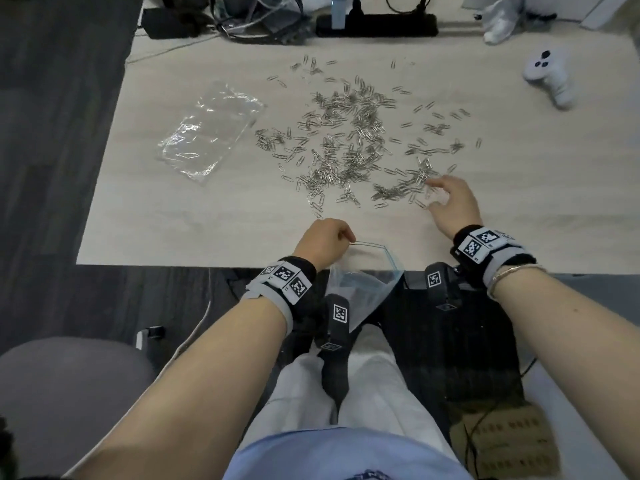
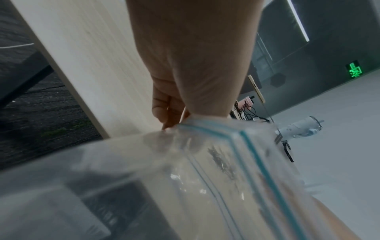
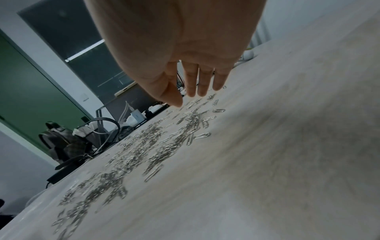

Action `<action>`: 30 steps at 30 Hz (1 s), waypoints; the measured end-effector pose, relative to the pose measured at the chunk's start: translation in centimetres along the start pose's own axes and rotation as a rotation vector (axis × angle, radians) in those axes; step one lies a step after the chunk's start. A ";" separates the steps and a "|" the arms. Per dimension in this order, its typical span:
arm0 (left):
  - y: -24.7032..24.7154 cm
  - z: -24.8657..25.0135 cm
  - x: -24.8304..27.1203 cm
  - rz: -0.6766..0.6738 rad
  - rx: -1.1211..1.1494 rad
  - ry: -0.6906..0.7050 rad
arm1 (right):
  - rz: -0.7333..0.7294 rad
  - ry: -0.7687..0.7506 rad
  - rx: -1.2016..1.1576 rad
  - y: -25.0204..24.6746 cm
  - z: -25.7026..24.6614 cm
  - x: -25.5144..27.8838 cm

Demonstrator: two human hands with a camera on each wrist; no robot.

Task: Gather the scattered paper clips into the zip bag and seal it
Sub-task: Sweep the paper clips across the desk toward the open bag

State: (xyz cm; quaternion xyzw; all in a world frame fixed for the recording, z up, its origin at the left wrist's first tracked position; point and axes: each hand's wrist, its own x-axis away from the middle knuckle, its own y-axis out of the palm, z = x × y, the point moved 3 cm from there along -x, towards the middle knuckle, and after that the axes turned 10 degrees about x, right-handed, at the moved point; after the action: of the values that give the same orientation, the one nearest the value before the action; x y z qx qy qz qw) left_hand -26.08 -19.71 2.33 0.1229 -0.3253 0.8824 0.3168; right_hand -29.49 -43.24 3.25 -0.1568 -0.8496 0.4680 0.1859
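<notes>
Silver paper clips (image 1: 349, 140) (image 3: 174, 139) lie scattered across the middle of the light wooden table (image 1: 207, 230). My left hand (image 1: 323, 242) (image 2: 174, 113) pinches the rim of a clear zip bag (image 1: 363, 275) (image 2: 205, 170) with a blue seal strip. The bag hangs with its mouth open at the table's near edge. My right hand (image 1: 446, 199) (image 3: 197, 87) hovers with straight, spread fingers over the clips at the near right of the pile, holding nothing.
A second clear plastic bag (image 1: 211, 129) lies flat on the table's left. A white game controller (image 1: 550, 76) sits far right. A black power strip (image 1: 377, 24) and cables line the far edge. A grey chair (image 1: 69, 393) stands at lower left.
</notes>
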 end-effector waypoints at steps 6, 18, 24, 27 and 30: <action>1.4 1.4 -2.0 0.027 0.052 -0.094 | -0.074 -0.028 0.103 0.7 2.9 -5.2; 2.7 0.8 -3.3 0.147 0.146 -0.264 | -0.199 -0.133 0.367 3.6 3.9 -9.1; 2.5 0.1 -2.7 0.212 0.211 -0.309 | -0.283 -0.314 0.356 6.6 -0.2 -8.3; 2.4 -0.3 -2.7 0.233 0.209 -0.327 | -0.339 -0.416 0.341 7.9 -1.9 -7.3; 2.6 -0.2 -2.8 0.231 0.201 -0.332 | -0.359 -0.506 0.265 8.1 -2.5 -6.5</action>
State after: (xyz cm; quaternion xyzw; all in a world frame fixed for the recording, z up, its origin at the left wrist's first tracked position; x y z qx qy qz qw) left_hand -25.56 -22.46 -0.29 0.2591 -0.2954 0.9085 0.1419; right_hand -21.85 -40.12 -3.54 0.1420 -0.8146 0.5583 0.0674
